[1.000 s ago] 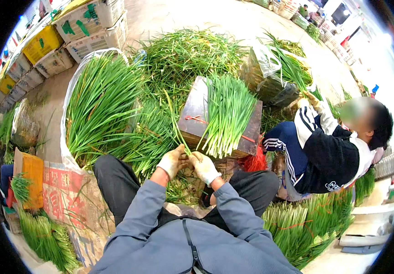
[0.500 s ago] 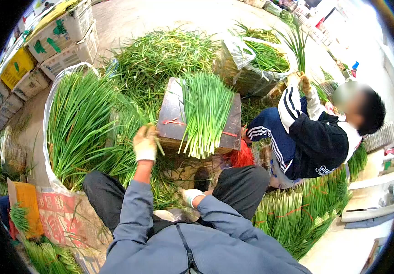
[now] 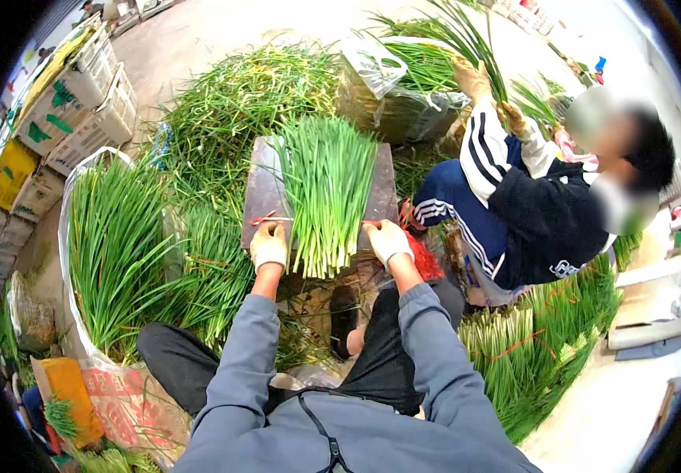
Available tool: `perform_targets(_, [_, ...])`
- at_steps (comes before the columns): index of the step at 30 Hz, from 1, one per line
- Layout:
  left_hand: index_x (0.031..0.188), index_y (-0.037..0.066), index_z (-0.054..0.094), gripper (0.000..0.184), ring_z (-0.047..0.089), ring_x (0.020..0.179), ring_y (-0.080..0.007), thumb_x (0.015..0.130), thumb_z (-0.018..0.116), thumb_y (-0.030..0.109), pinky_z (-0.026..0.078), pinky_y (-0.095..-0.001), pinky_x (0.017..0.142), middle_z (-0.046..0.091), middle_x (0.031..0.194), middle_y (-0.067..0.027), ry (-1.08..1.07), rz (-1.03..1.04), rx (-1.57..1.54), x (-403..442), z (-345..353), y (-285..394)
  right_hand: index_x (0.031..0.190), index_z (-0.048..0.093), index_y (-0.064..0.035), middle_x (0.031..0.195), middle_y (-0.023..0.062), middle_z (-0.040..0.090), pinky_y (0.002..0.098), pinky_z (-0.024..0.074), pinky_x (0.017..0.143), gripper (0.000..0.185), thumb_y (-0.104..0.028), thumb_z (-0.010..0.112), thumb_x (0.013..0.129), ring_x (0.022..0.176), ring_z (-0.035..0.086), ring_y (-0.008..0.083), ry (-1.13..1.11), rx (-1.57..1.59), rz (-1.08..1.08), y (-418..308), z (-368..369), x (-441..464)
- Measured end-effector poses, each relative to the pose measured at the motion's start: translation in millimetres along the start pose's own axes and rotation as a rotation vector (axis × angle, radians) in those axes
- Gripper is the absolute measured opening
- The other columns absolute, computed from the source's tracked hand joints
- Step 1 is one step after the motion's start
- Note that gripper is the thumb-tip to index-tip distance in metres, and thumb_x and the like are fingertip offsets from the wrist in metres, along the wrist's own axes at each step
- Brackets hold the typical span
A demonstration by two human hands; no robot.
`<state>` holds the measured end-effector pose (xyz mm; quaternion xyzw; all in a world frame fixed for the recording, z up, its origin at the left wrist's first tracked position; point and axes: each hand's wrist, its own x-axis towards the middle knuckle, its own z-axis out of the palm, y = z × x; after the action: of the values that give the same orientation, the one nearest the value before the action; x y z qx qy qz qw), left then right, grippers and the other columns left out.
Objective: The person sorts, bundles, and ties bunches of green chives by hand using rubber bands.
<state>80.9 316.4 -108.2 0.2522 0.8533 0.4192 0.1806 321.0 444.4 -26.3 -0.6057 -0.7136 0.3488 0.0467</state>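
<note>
A thick bunch of garlic chives (image 3: 328,197) lies on a dark box top (image 3: 261,175), its pale cut ends toward me. A red tie (image 3: 265,220) passes beneath the bunch and shows on both sides of it. My left hand (image 3: 269,246), in a pale glove, pinches the tie's left end beside the bunch. On the other side, my gloved right hand (image 3: 388,240) has its fingers closed at the tie's right end, close to the stems.
A white bag of chives (image 3: 119,252) stands at left. Loose trimmings (image 3: 246,110) are heaped behind the box. At right a co-worker (image 3: 545,205) holds chives near a wrapped bale (image 3: 395,110). Tied bunches (image 3: 529,347) stand at lower right; stacked crates (image 3: 80,102) rise at far left.
My left hand has moved right from over the loose chives to the tie. My right hand has risen from my lap to the bunch's right side. The co-worker's chives have tilted.
</note>
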Motion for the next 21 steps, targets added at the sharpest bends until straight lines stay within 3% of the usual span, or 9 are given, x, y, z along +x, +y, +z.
perform_targets(4, [0.103, 0.007, 0.073, 0.026, 0.069, 0.096, -0.0346, 0.089, 0.065, 0.027, 0.052, -0.0415, 0.089, 0.072, 0.103, -0.0186, -0.02, 0.003, 0.095, 3, 1, -18, 0.122, 0.06, 0.0021, 0.118, 0.0317, 0.064, 0.0457, 0.0467, 0.099, 0.064, -0.054, 0.058, 0.091, 0.115, 0.06, 0.0443, 0.008, 0.02, 0.106, -7, 35, 28])
perform_targets(9, [0.101, 0.007, 0.073, 0.044, 0.068, 0.099, -0.0369, 0.093, 0.057, 0.047, 0.051, -0.0452, 0.09, 0.071, 0.103, -0.0201, -0.117, -0.034, 0.174, 8, 10, 8, 0.123, 0.056, 0.0059, 0.119, 0.0345, 0.062, 0.0486, 0.0469, 0.098, 0.066, -0.053, 0.053, 0.094, 0.113, 0.061, 0.0457, 0.097, 0.072, 0.162, 1, 61, 32])
perform_targets(11, [0.108, 0.004, 0.071, 0.062, 0.066, 0.104, -0.0402, 0.092, 0.052, 0.061, 0.05, -0.0467, 0.092, 0.069, 0.109, -0.0248, -0.268, -0.087, 0.282, 16, 17, 26, 0.122, 0.057, 0.006, 0.116, 0.0317, 0.064, 0.0494, 0.0471, 0.098, 0.059, -0.047, 0.052, 0.096, 0.111, 0.061, 0.0455, 0.116, 0.035, 0.081, 5, 74, 37])
perform_targets(12, [0.118, -0.003, 0.066, 0.086, 0.064, 0.11, -0.0432, 0.086, 0.05, 0.075, 0.049, -0.0462, 0.097, 0.066, 0.114, -0.031, -0.27, -0.058, 0.342, 27, 32, 20, 0.121, 0.057, 0.0054, 0.115, 0.0306, 0.064, 0.0493, 0.0472, 0.098, 0.056, -0.045, 0.051, 0.097, 0.11, 0.061, 0.0452, 0.139, 0.031, 0.011, 13, 89, 43])
perform_targets(14, [0.138, -0.01, 0.049, 0.112, 0.056, 0.124, -0.0427, 0.075, 0.058, 0.082, 0.044, -0.0431, 0.107, 0.057, 0.129, -0.0358, -0.35, -0.133, 0.343, 19, 36, 67, 0.116, 0.062, -0.0029, 0.111, 0.0273, 0.067, 0.0478, 0.0497, 0.094, 0.034, -0.03, 0.053, 0.097, 0.107, 0.063, 0.0421, 0.111, 0.097, -0.047, -3, 96, 31])
perform_targets(16, [0.151, -0.009, 0.025, 0.134, 0.044, 0.138, -0.0396, 0.064, 0.068, 0.083, 0.037, -0.0403, 0.114, 0.042, 0.146, -0.0348, -0.426, -0.188, 0.371, 10, 49, 108, 0.117, 0.062, -0.0043, 0.108, 0.0255, 0.068, 0.0488, 0.0512, 0.089, 0.03, -0.022, 0.055, 0.095, 0.102, 0.064, 0.0427, 0.03, 0.396, -0.096, 35, 176, 74])
perform_targets(17, [0.156, -0.005, 0.006, 0.145, 0.036, 0.143, -0.0398, 0.06, 0.077, 0.077, 0.034, -0.042, 0.116, 0.027, 0.156, -0.0323, -0.484, -0.211, 0.448, 6, 50, 127, 0.118, 0.062, -0.0041, 0.107, 0.0244, 0.068, 0.0483, 0.0514, 0.088, 0.029, -0.022, 0.054, 0.095, 0.101, 0.064, 0.0425, 0.053, 0.318, -0.121, 27, 175, 59])
perform_targets(19, [0.157, -0.003, 0.006, 0.143, 0.042, 0.138, -0.0385, 0.059, 0.084, 0.068, 0.039, -0.045, 0.113, 0.036, 0.151, -0.0286, -0.441, -0.213, 0.511, 6, 67, 121, 0.119, 0.062, -0.0036, 0.109, 0.0225, 0.068, 0.0451, 0.0513, 0.087, 0.031, -0.021, 0.053, 0.096, 0.101, 0.064, 0.0411, 0.15, 0.086, -0.179, 6, 148, 23])
perform_targets(21, [0.157, 0.0, 0.007, 0.142, 0.048, 0.133, -0.0352, 0.058, 0.086, 0.063, 0.044, -0.044, 0.108, 0.043, 0.146, -0.0237, -0.415, -0.216, 0.603, 2, 67, 127, 0.121, 0.059, -0.0021, 0.118, 0.0258, 0.064, 0.0478, 0.0504, 0.089, 0.033, -0.02, 0.053, 0.094, 0.109, 0.061, 0.0418, 0.076, 0.541, -0.167, 8, 154, 32])
